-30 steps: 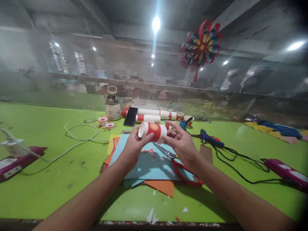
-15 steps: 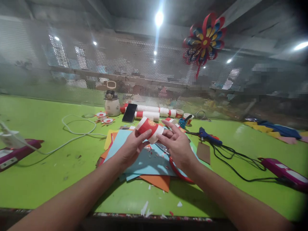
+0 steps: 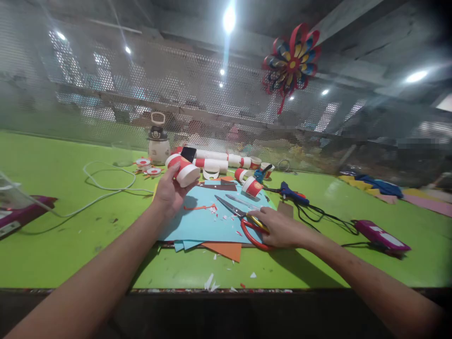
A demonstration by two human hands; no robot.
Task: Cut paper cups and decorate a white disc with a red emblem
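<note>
My left hand (image 3: 170, 193) holds a red and white paper cup (image 3: 183, 170) on its side above the left part of a stack of coloured paper sheets (image 3: 208, 221). My right hand (image 3: 280, 228) rests on the red handles of a pair of scissors (image 3: 240, 218) lying open on the blue top sheet. A thin orange paper strip (image 3: 199, 207) lies on the sheet between my hands. Another red and white cup (image 3: 252, 186) lies just beyond the scissors.
At the back of the green table (image 3: 70, 226) stand a small jug (image 3: 158, 146), rows of stacked cups (image 3: 219, 160) and a phone (image 3: 188, 153). A glue gun (image 3: 291, 193) with black cable lies right, purple devices (image 3: 383, 237) at both sides, white cable (image 3: 109, 179) left. A paper pinwheel (image 3: 290, 59) hangs on the mesh wall.
My right hand has let go of the cup and dropped onto the scissors' handles. My left hand has carried the cup to the left, holding it alone.
</note>
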